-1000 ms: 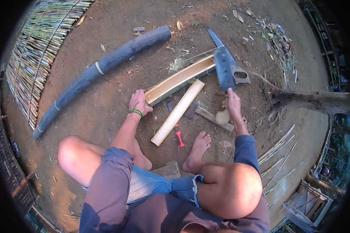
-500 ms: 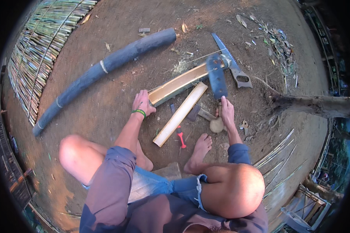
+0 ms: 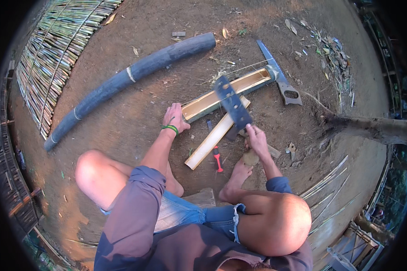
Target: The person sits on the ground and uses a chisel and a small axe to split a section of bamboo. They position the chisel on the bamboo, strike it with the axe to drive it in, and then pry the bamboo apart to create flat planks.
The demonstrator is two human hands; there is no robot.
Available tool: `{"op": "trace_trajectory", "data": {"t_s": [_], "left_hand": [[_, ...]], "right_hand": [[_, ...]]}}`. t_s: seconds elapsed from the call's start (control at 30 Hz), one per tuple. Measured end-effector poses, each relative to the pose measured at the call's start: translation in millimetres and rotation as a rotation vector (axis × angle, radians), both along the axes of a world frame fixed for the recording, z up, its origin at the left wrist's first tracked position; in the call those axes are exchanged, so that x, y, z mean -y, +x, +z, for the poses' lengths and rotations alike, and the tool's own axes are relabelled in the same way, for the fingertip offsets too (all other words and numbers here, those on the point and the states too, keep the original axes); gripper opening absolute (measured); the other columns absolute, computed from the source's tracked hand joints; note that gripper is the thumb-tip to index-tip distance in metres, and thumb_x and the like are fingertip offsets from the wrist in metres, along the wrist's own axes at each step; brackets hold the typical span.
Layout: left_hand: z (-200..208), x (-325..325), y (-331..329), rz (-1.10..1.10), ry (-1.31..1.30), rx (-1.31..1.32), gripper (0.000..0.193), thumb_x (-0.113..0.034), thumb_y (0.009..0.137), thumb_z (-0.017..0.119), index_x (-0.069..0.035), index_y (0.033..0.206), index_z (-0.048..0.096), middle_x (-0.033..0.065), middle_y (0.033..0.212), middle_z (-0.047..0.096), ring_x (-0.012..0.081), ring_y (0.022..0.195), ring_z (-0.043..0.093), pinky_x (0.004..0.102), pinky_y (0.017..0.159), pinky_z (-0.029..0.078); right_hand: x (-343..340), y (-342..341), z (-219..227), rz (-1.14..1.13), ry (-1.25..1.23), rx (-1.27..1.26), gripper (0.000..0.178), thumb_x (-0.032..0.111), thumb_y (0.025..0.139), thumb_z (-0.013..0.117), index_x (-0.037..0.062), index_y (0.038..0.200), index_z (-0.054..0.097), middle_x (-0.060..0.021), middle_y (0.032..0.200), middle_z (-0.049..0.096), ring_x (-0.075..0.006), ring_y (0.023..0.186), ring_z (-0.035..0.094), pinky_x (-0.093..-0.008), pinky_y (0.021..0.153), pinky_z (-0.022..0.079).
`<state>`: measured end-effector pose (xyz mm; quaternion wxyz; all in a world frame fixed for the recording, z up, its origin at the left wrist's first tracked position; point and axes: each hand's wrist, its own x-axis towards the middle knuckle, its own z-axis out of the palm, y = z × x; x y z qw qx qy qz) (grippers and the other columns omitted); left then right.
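Observation:
A section of bamboo (image 3: 203,106), its upper side cut open into a trough, lies on the ground before me. My left hand (image 3: 174,116) closes around its near left end. In my right hand (image 3: 257,141) is the handle of a machete with a broad dark blade (image 3: 233,102) pierced by several holes. That blade is tilted up to the left over the trough, slightly blurred; whether it touches the bamboo I cannot tell. A pale split bamboo strip (image 3: 210,142) lies below the trough, partly behind the blade. Beside the strip is a red-handled tool (image 3: 217,159).
A hand saw (image 3: 282,81) lies past the trough's far end. A long dark bamboo pole (image 3: 131,74) curves across the left. Bundled thin canes (image 3: 54,54) lie at the far left, a tree trunk (image 3: 371,127) at right. Loose sticks (image 3: 328,180) lie near my right knee.
The machete blade has swung to the left and tilted over the trough, with my right hand lower. My left hand keeps its hold on the bamboo. The whole view has shifted a little.

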<state>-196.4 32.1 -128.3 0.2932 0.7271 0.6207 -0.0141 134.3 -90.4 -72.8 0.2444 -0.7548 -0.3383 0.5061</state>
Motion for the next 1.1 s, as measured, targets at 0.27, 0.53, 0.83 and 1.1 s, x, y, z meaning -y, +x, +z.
{"op": "trace_trajectory", "data": {"t_s": [0.27,0.53,0.83,1.1], "left_hand": [[1.5,2.9,5.5,0.01,0.003,0.023,0.085,-0.025,0.056,0.096,-0.001,0.125,0.052,0.0182,0.127,0.057,0.0389,0.121,0.055,0.0444,0.106,0.049],[6.4,-2.0,3.9,-0.009,-0.061,0.018,0.096,-0.024,0.056,0.096,0.0,0.135,0.048,0.0198,0.132,0.056,0.0397,0.125,0.054,0.0437,0.109,0.047],[3.8,2.2,-0.8,0.074,-0.059,0.06,0.116,-0.022,0.056,0.097,0.004,0.149,0.033,0.0233,0.141,0.053,0.0402,0.13,0.052,0.0432,0.113,0.044],[-4.2,0.8,-1.0,0.062,-0.017,0.085,0.115,-0.021,0.055,0.096,0.004,0.148,0.033,0.0247,0.14,0.054,0.041,0.129,0.052,0.0436,0.112,0.044]], "right_hand": [[30.7,-59.7,-6.2,-0.001,0.023,-0.024,0.049,0.044,0.104,0.057,-0.0043,0.103,0.067,-0.006,0.065,0.063,-0.013,0.055,0.063,-0.0314,0.051,0.05],[42.5,-61.4,-26.8,0.087,0.11,0.071,0.042,0.039,0.106,0.055,-0.0025,0.104,0.063,-0.0047,0.062,0.06,-0.0131,0.051,0.06,-0.031,0.047,0.047],[45.5,-88.4,-7.1,0.198,0.104,0.079,0.04,0.039,0.105,0.058,0.0001,0.103,0.066,-0.0058,0.063,0.064,-0.0122,0.053,0.062,-0.0311,0.05,0.05],[46.6,-88.5,5.4,0.256,0.058,0.029,0.038,0.037,0.104,0.061,-0.0004,0.102,0.067,-0.003,0.063,0.063,-0.0111,0.054,0.062,-0.0302,0.049,0.049]]}}
